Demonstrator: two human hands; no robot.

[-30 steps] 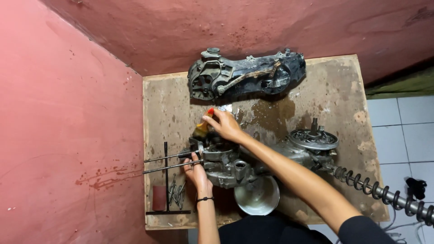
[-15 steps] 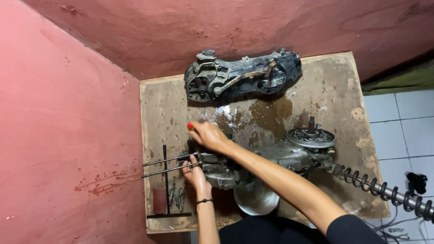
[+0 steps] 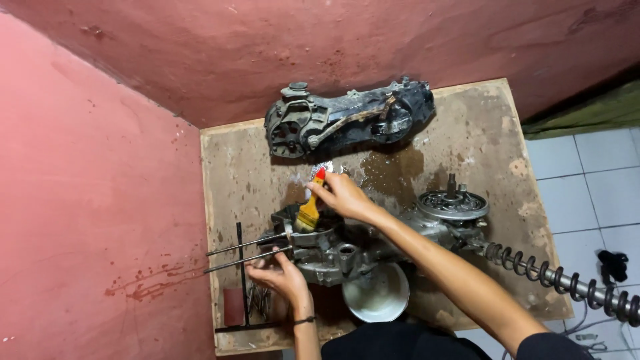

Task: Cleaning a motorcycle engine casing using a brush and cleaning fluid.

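Note:
A grey engine block (image 3: 347, 250) lies on a worn wooden board (image 3: 240, 180) in the head view. My right hand (image 3: 343, 197) grips a yellow brush with a red handle tip (image 3: 309, 210), its bristles down on the block's left end. My left hand (image 3: 283, 277) rests against the block's lower left side, by two long metal studs (image 3: 247, 252) that stick out to the left. A round clutch plate (image 3: 452, 203) sits on the block's right end.
A dark engine cover (image 3: 347, 120) lies at the board's far edge by the red wall. A white bowl (image 3: 377, 293) sits under the block near me. A coil spring shock (image 3: 560, 280) reaches right over white floor tiles. A black rod tool (image 3: 241, 280) lies at the board's left.
My right hand has moved back right and up, and the yellow brush now shows with its bristles on the block. My left hand has stayed at the block's left side.

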